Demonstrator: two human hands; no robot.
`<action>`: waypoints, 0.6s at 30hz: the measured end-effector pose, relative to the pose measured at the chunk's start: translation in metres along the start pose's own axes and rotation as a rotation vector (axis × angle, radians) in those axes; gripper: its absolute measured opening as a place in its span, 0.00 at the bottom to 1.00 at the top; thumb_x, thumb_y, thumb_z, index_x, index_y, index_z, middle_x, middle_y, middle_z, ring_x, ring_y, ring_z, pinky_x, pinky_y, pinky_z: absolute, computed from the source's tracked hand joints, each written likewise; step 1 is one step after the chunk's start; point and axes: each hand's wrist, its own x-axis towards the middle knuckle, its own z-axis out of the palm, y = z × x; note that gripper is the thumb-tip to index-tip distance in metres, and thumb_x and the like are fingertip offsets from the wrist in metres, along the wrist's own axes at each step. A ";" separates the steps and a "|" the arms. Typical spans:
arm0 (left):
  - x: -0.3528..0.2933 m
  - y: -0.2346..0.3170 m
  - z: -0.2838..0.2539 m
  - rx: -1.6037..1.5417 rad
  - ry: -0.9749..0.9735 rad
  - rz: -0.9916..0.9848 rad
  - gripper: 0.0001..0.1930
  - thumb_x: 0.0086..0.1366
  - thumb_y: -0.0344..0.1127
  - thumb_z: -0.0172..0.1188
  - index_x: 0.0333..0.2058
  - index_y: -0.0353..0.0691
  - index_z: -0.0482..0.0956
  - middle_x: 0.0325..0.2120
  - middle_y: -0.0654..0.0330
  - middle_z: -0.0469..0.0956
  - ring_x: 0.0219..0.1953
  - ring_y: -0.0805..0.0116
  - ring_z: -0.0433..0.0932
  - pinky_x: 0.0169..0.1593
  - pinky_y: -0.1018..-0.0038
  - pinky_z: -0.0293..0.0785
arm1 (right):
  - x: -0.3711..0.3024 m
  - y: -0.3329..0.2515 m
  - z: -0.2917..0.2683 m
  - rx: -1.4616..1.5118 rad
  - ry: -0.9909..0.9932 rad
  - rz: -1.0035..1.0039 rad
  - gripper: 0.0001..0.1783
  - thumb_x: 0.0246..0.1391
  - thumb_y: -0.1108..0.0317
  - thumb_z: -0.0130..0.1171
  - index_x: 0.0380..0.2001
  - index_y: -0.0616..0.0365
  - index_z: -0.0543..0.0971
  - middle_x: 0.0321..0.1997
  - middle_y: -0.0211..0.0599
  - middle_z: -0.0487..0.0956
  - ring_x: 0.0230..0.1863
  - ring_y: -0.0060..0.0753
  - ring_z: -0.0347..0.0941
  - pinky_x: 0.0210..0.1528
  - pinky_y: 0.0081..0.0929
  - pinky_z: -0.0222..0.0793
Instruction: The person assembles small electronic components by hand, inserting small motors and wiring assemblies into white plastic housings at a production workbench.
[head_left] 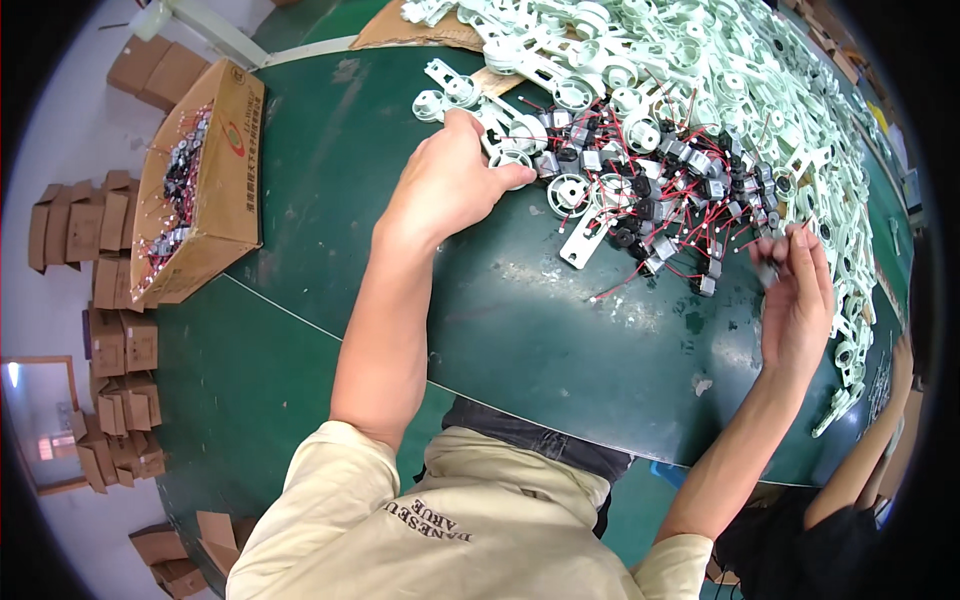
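Stacked brown cardboard boxes [125, 340] stand along a pale wall beyond a scuffed dark green surface [560, 340], where a broad heap of pale-green plastic pieces with round, ring-shaped ends [690, 60] spreads across the far side. Just in front of the heap lies a tangle of small silver-and-black motors with thin red wires [713, 189]. At the tangle's left edge, a person's left hand [445, 182] curls fingers and thumb about a pale-green ring-ended piece [508, 157]. Near its right edge, the right hand [796, 300] pinches a small, blurred dark-grey part [769, 271] between thumb and fingertips. An open brown cardboard carton [232, 165] of similar motors sits at left; a co-worker's bare arm [866, 450] shows at far right.
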 end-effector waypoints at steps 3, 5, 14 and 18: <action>0.001 0.001 -0.003 -0.076 -0.016 -0.052 0.39 0.51 0.43 0.70 0.53 0.24 0.62 0.30 0.52 0.77 0.34 0.63 0.77 0.40 0.71 0.73 | -0.008 -0.005 0.007 -0.084 -0.006 -0.008 0.11 0.62 0.66 0.52 0.41 0.63 0.74 0.27 0.28 0.72 0.31 0.21 0.71 0.37 0.20 0.67; 0.001 0.001 -0.007 -0.138 0.012 -0.070 0.39 0.52 0.39 0.69 0.56 0.23 0.59 0.29 0.54 0.78 0.34 0.67 0.77 0.40 0.72 0.73 | -0.013 -0.006 0.014 -0.141 -0.044 -0.042 0.11 0.62 0.67 0.52 0.42 0.64 0.74 0.28 0.28 0.73 0.29 0.19 0.69 0.34 0.18 0.67; -0.038 0.046 0.015 -0.966 -0.209 0.257 0.08 0.64 0.32 0.58 0.39 0.36 0.78 0.27 0.69 0.76 0.25 0.83 0.71 0.28 0.83 0.68 | -0.054 -0.004 0.071 -0.151 -0.251 -0.096 0.06 0.55 0.79 0.57 0.37 0.64 0.76 0.35 0.32 0.77 0.28 0.16 0.71 0.31 0.14 0.68; -0.061 0.078 0.029 -1.015 -0.467 0.182 0.16 0.67 0.31 0.52 0.52 0.32 0.71 0.40 0.58 0.78 0.39 0.72 0.79 0.33 0.79 0.78 | -0.058 0.013 0.079 -0.313 -0.123 -0.263 0.04 0.50 0.79 0.62 0.31 0.62 0.78 0.28 0.29 0.76 0.24 0.15 0.69 0.26 0.14 0.65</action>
